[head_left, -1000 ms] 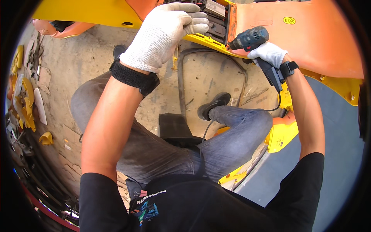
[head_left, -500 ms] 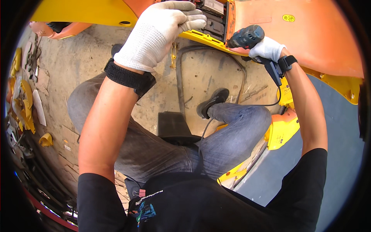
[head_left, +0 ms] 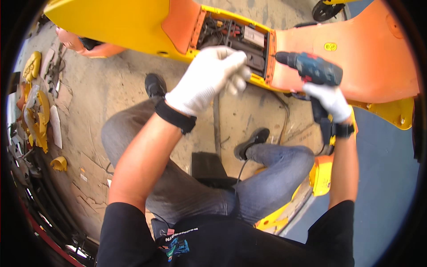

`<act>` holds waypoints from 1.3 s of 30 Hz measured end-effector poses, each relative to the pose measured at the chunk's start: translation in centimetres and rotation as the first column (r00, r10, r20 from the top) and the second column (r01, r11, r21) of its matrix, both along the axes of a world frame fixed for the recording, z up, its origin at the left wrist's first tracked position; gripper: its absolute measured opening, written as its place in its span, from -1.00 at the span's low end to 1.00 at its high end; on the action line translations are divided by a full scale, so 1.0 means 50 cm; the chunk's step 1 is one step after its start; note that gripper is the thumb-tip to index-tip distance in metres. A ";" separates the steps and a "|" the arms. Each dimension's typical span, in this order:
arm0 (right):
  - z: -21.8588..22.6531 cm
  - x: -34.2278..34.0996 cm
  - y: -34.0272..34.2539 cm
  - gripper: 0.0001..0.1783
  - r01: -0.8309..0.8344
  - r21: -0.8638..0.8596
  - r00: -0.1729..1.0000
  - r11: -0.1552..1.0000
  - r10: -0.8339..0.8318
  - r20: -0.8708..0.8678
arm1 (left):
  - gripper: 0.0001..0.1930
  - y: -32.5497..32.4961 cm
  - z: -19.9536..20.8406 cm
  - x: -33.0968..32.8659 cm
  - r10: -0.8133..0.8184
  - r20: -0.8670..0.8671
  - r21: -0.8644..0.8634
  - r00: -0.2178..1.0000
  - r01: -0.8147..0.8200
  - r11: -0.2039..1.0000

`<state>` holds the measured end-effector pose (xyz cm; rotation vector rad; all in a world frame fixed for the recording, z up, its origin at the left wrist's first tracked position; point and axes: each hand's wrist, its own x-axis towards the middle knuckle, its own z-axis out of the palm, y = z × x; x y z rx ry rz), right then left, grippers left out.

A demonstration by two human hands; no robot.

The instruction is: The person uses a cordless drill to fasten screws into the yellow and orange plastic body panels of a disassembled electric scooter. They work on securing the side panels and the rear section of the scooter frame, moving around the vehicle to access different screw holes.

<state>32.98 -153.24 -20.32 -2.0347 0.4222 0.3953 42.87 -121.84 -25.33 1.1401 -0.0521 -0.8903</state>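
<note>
Scuffed floor (head_left: 251, 109) is leaving room beside the yellow-rimmed bay (head_left: 261, 82); I'm gripping a drill (head_left: 318, 69) in my right hand (head_left: 329, 100); my left hand (head_left: 208, 78) is hovering half-curled, contents unclear.

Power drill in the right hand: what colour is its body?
The power drill is dark blue with a little red; the head view shows it best.

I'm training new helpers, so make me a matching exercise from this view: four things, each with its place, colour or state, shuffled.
Column one:
1. drill
2. sticker
3. wheel
4. left hand

Column two:
A. black, near the picture's top right
B. curled, in a white glove
C. yellow, on the orange panel
D. held in the right hand

Pairs: 1-D; 2-C; 3-A; 4-B
</note>
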 end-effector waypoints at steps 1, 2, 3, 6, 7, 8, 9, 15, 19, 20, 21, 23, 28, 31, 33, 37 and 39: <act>0.005 -0.018 0.030 -0.72 0.019 -0.062 0.999 0.998 -0.017 0.033 | -0.75 0.005 -0.001 0.000 -0.032 0.053 0.052 0.998 0.029 0.998; 0.000 -0.044 0.050 -0.71 0.152 0.035 0.988 0.988 -0.152 -0.004 | -0.75 0.001 -0.009 -0.002 -0.076 0.099 0.095 0.992 0.067 0.993; -0.007 -0.065 0.088 -0.70 0.205 0.149 0.971 0.967 -0.220 0.091 | -0.74 0.000 -0.011 -0.007 -0.072 0.094 0.121 0.993 0.060 0.991; -0.039 -0.144 0.135 -0.66 0.347 0.310 0.933 0.885 -0.360 -0.015 | -0.76 -0.016 -0.034 -0.017 -0.059 0.089 0.138 0.994 0.047 0.989; -0.049 -0.161 0.149 -0.65 0.352 0.357 0.929 0.865 -0.370 -0.018 | -0.77 -0.020 -0.041 -0.021 -0.039 0.075 0.126 0.996 0.029 0.992; -0.060 -0.176 0.156 -0.64 0.355 0.403 0.925 0.843 -0.379 -0.022 | -0.78 -0.025 -0.047 -0.023 -0.018 0.061 0.114 0.998 0.011 0.993; -0.076 -0.191 0.157 -0.69 0.344 0.467 0.924 0.815 -0.382 -0.014 | -0.78 -0.027 -0.050 -0.025 -0.014 0.009 0.085 1.000 0.014 0.996; -0.099 -0.225 0.170 -0.74 0.340 0.633 0.916 0.695 -0.398 -0.055 | -0.80 -0.042 -0.033 -0.036 -0.109 0.015 0.138 0.994 0.106 0.985; -0.096 -0.231 0.174 -0.66 0.331 0.603 0.924 0.726 -0.378 -0.054 | -0.79 -0.046 -0.034 -0.042 -0.106 0.022 0.128 0.994 0.102 0.987; -0.093 -0.230 0.176 -0.63 0.336 0.577 0.925 0.745 -0.377 -0.052 | -0.80 -0.046 -0.034 -0.044 -0.092 0.017 0.118 0.996 0.089 0.989; -0.087 -0.230 0.176 -0.63 0.350 0.566 0.922 0.746 -0.381 -0.067 | -0.80 -0.047 -0.041 -0.045 -0.082 0.013 0.053 0.997 0.081 0.995; -0.093 -0.236 0.174 -0.63 0.340 0.566 0.925 0.751 -0.374 -0.060 | -0.80 -0.049 -0.044 -0.049 -0.087 0.000 0.028 0.996 0.087 0.996; -0.092 -0.246 0.172 -0.64 0.353 0.541 0.922 0.763 -0.381 -0.064 | -0.80 -0.049 -0.043 -0.045 -0.091 -0.037 0.025 0.995 0.092 0.995; -0.087 -0.248 0.175 -0.68 0.344 0.548 0.927 0.763 -0.369 -0.069 | -0.79 -0.044 -0.038 -0.046 -0.135 -0.012 0.095 0.991 0.136 0.986; -0.089 -0.249 0.174 -0.71 0.333 0.564 0.933 0.756 -0.349 -0.083 | -0.78 -0.044 -0.041 -0.045 -0.157 0.021 0.144 0.987 0.152 0.978; -0.095 -0.254 0.178 -0.76 0.325 0.536 0.935 0.779 -0.350 -0.058 | -0.73 -0.048 -0.031 -0.049 -0.168 0.053 0.191 0.984 0.155 0.969; -0.093 -0.250 0.179 -0.79 0.294 0.492 0.947 0.819 -0.320 -0.033 | -0.71 -0.047 -0.031 -0.052 -0.163 0.044 0.210 0.986 0.150 0.966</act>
